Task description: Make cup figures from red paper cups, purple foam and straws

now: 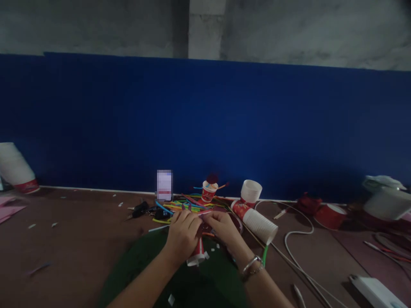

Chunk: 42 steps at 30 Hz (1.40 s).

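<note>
My left hand (183,235) is closed around a small red and white paper cup (199,252), which pokes out below the palm, tilted, its white rim toward me. My right hand (221,226) meets it at the fingertips, pinching a small purple piece (201,217) that is mostly covered by the fingers. Just past both hands lies a loose pile of coloured fuzzy sticks (173,207). Behind that pile stands another red and white paper cup (208,192) with thin coloured sticks jutting from its sides and a dark round shape above it.
A stack of paper cups (260,224) lies on its side at right, beside an upright cup (251,191). A white cable (289,239) winds across the brown table (73,248). A phone (164,185) leans on the blue partition (205,119). Scissors (138,209) lie left of the pile.
</note>
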Tool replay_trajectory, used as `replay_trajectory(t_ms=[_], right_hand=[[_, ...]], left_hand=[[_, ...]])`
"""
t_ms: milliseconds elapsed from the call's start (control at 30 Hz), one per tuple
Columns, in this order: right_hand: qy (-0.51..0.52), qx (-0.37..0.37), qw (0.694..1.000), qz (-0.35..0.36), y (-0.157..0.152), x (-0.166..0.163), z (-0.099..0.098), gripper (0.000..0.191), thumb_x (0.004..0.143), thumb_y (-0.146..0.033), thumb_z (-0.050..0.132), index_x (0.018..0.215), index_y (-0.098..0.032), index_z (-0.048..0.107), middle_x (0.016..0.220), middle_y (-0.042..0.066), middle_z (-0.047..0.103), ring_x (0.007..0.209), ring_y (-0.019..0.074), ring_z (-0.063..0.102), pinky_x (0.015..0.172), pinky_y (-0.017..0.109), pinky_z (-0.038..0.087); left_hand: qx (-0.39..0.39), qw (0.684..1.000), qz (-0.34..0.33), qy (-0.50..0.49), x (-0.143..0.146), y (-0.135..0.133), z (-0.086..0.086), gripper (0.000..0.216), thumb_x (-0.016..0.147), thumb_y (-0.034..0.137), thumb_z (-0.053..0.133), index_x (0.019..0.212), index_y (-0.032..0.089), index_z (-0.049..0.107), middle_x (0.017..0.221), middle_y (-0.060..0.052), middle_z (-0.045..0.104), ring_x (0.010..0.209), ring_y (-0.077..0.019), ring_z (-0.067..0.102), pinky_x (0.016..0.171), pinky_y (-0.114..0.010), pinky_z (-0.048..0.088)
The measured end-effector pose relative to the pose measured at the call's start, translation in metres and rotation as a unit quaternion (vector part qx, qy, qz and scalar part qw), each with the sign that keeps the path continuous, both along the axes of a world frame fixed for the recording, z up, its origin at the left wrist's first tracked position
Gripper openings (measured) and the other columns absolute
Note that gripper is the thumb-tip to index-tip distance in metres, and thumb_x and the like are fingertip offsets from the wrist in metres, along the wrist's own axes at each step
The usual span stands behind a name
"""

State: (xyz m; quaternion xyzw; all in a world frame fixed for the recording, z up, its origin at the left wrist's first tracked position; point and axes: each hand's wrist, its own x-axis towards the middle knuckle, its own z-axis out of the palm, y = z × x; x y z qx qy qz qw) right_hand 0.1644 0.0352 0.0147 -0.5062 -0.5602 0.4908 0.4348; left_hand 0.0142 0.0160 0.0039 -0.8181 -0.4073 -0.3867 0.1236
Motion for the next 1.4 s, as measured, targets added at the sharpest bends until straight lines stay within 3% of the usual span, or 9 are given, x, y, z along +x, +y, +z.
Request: replay_trajectory(t_ms=[233, 433, 633, 733, 833, 933, 1067, 1200, 1400], right_hand=[[0.010, 0.041, 0.999, 0.001, 0.002, 0.005, 0.001, 0.023, 0.067, -0.037, 0.063, 0.062, -0.016, 0.059, 0.053, -0.004, 0.054, 0.051, 0.0109, 0.048, 0.051, 0.022, 0.041], [-0.071, 0.074, 0.994, 0.032, 0.003, 0.011, 0.003, 0.025, 0.077, -0.037, 0.053, 0.074, -0.015, 0.066, 0.064, 0.001, 0.064, 0.058, 0.0147, 0.058, 0.054, 0.024, 0.045], [-0.424, 0.115, 0.898, 0.020, 0.006, 0.034, -0.013, 0.013, 0.064, -0.017, 0.063, 0.073, -0.019, 0.072, 0.065, 0.005, 0.067, 0.063, 0.0184, 0.061, 0.057, 0.025, 0.041], [-0.467, 0.135, 0.872, 0.058, 0.001, 0.032, -0.019, 0.029, 0.059, -0.009, 0.061, 0.082, -0.019, 0.074, 0.081, 0.009, 0.069, 0.073, 0.0215, 0.063, 0.063, 0.027, 0.042], [-0.465, 0.138, 0.872, 0.057, 0.000, 0.027, -0.018, 0.023, 0.061, -0.006, 0.058, 0.073, -0.017, 0.074, 0.085, 0.012, 0.068, 0.078, 0.0225, 0.063, 0.065, 0.027, 0.042], [-0.404, 0.102, 0.906, 0.073, 0.003, 0.027, -0.012, 0.012, 0.062, -0.012, 0.063, 0.066, -0.017, 0.072, 0.069, 0.006, 0.068, 0.064, 0.0179, 0.061, 0.057, 0.024, 0.041], [-0.153, -0.048, 0.985, 0.062, 0.007, 0.022, -0.009, 0.013, 0.065, -0.023, 0.065, 0.055, -0.015, 0.065, 0.042, -0.002, 0.057, 0.038, 0.0091, 0.045, 0.039, 0.019, 0.030], [-0.005, -0.112, 0.993, 0.021, 0.005, 0.007, -0.012, 0.021, 0.063, -0.034, 0.071, 0.058, -0.014, 0.063, 0.045, -0.001, 0.061, 0.037, 0.0067, 0.044, 0.038, 0.018, 0.027], [0.103, -0.090, 0.990, 0.034, -0.001, -0.005, -0.012, 0.025, 0.052, -0.033, 0.078, 0.060, -0.013, 0.065, 0.053, -0.002, 0.062, 0.052, 0.0113, 0.057, 0.054, 0.022, 0.043]], left_hand=[[-0.164, 0.955, -0.015, -0.245, -0.001, 0.007, 0.006, 0.010, 0.082, 0.027, 0.053, 0.084, 0.019, 0.058, 0.082, -0.004, 0.061, 0.080, -0.0192, 0.056, 0.073, -0.032, 0.043], [-0.223, 0.936, -0.055, -0.266, -0.003, 0.016, 0.006, 0.018, 0.081, 0.028, 0.053, 0.065, 0.019, 0.056, 0.075, -0.003, 0.058, 0.079, -0.0190, 0.054, 0.074, -0.032, 0.043], [-0.223, 0.934, -0.031, -0.278, 0.003, 0.016, -0.014, 0.018, 0.085, 0.031, 0.049, 0.075, 0.019, 0.058, 0.077, -0.004, 0.061, 0.077, -0.0196, 0.055, 0.073, -0.033, 0.043], [-0.230, 0.927, -0.013, -0.296, 0.008, 0.014, -0.027, 0.018, 0.087, 0.032, 0.045, 0.081, 0.019, 0.057, 0.080, -0.005, 0.062, 0.079, -0.0206, 0.057, 0.074, -0.034, 0.043], [-0.234, 0.918, -0.027, -0.319, 0.011, 0.013, -0.034, 0.017, 0.088, 0.031, 0.044, 0.085, 0.019, 0.056, 0.081, -0.005, 0.063, 0.079, -0.0203, 0.059, 0.074, -0.033, 0.044], [-0.244, 0.911, -0.049, -0.329, 0.010, 0.012, -0.034, 0.019, 0.088, 0.032, 0.043, 0.085, 0.018, 0.055, 0.079, -0.005, 0.062, 0.076, -0.0193, 0.059, 0.070, -0.031, 0.045], [-0.278, 0.892, -0.064, -0.352, 0.010, 0.012, -0.031, 0.023, 0.088, 0.036, 0.044, 0.078, 0.019, 0.055, 0.070, -0.001, 0.060, 0.069, -0.0172, 0.057, 0.067, -0.029, 0.045], [-0.299, 0.869, -0.064, -0.390, 0.011, 0.015, -0.032, 0.025, 0.085, 0.039, 0.048, 0.077, 0.018, 0.057, 0.072, -0.002, 0.062, 0.070, -0.0171, 0.058, 0.066, -0.028, 0.045], [-0.311, 0.848, -0.072, -0.423, 0.010, 0.017, -0.028, 0.027, 0.082, 0.041, 0.051, 0.071, 0.017, 0.058, 0.068, -0.001, 0.061, 0.067, -0.0163, 0.057, 0.064, -0.027, 0.045]])
